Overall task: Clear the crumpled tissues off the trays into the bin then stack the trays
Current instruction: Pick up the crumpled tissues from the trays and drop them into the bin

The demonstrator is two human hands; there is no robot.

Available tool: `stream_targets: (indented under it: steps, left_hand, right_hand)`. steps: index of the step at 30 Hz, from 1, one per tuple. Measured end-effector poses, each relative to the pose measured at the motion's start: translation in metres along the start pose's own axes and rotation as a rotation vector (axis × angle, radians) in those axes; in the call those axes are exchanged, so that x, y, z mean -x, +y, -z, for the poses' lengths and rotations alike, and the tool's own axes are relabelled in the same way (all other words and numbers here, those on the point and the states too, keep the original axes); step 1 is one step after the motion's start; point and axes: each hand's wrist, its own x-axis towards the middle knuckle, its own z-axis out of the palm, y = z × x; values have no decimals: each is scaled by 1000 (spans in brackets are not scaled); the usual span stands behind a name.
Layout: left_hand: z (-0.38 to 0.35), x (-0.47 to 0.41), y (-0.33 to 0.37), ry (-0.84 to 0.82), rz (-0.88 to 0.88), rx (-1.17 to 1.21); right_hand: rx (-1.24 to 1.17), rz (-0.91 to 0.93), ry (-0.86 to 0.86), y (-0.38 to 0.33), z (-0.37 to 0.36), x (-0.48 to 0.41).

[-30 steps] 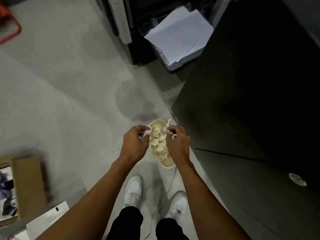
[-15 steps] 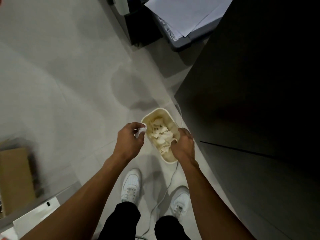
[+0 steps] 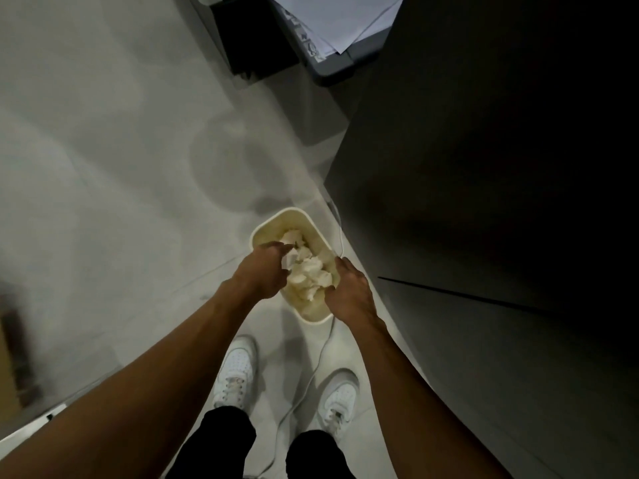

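A cream rectangular bin (image 3: 294, 216) stands on the floor in front of my feet, beside a dark cabinet. It is filled with several crumpled tissues (image 3: 309, 271). My left hand (image 3: 261, 271) reaches over the bin's left rim, and a white crumpled tissue (image 3: 289, 262) sits between its fingers and thumb. At the bin's right rim my right hand (image 3: 349, 288) points its loose fingers down into the bin and holds nothing. No trays are in view.
A dark cabinet (image 3: 484, 202) fills the right side, close to the bin. A white cable (image 3: 318, 361) runs along the floor between my white shoes (image 3: 238, 371). Loose papers on a grey box (image 3: 332, 29) lie at the top. A cardboard box (image 3: 10, 368) sits at far left.
Both hands have sunk lower over the bin. My right hand has let go of its tissue into the bin. My left hand has moved from beside the rim to over the opening.
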Motion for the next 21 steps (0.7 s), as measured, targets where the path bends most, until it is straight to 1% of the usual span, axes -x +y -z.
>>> stream_targets:
  steps: [1,6,10,13,16,21]
  left_hand:
    - [-1,1,1,-16,13,-25]
    - [11,29,1,96,32,30]
    - [35,70,12,106,17,79]
    - [64,105,36,115,12,134]
    - [99,137,66,128,-4,172]
    - [158,198,122,166,-101,205]
  right_hand:
    - [-5,-8,-8,0,4,1]
    - [-60,-27,-1,-7,24,22]
    - [-115,-36,-2,-24,48,61]
    - [-155,-41,-3,-43,75,99]
    - [-184,-29,33,-66,103,138]
    - [-302,-22,105,-106,162,218]
